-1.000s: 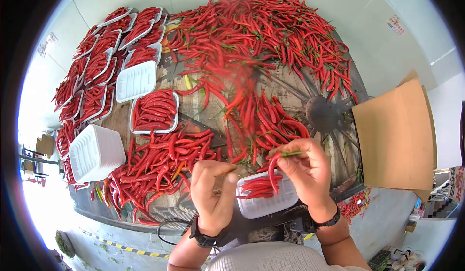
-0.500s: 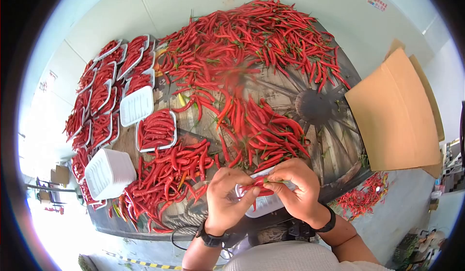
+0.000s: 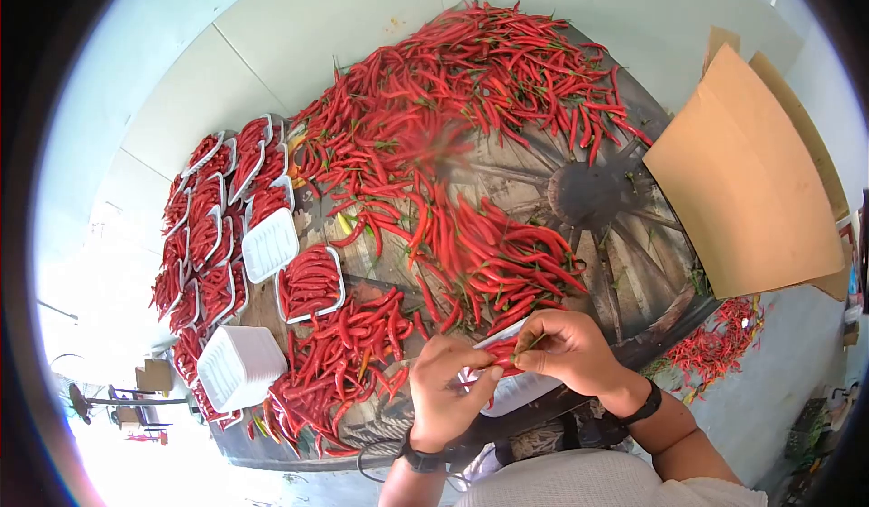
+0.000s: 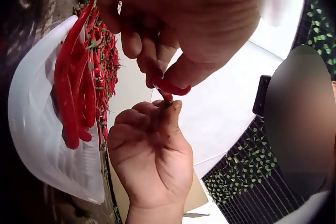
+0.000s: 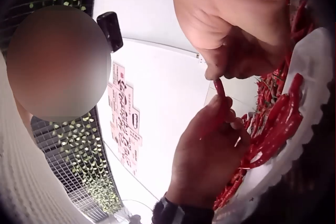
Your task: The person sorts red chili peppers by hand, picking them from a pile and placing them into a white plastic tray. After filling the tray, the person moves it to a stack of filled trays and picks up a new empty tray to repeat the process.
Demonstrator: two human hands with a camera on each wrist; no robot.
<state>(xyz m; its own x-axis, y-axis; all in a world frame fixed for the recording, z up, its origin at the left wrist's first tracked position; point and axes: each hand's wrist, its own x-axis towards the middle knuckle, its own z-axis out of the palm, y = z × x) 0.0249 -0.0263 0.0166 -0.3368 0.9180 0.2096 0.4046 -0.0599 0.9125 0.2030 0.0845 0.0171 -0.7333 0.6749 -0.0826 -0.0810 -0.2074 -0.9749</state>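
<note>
Both hands meet over a white plastic tray [image 3: 525,394] at the table's near edge. My left hand [image 3: 448,391] pinches the body of a red chili [image 4: 176,88] between thumb and fingers. At the chili's stem end, the thumb and fingertips of my right hand [image 3: 579,353] pinch it from the other side. In the left wrist view several red chilies [image 4: 65,92] lie lengthwise in the tray, just beside the hands. Much of the tray is hidden by the hands in the head view.
A loose chili heap [image 3: 348,339] lies left of the hands, beside stacked empty trays [image 3: 240,367]. Filled trays [image 3: 217,290] line the left side. A large pile of stemmed chilies [image 3: 462,72] covers the back. Cardboard [image 3: 747,181] stands at the right edge.
A second ago my right hand alone held a chili by its stem above the tray. My left hand has since come across and pinched its body. The head view has turned somewhat.
</note>
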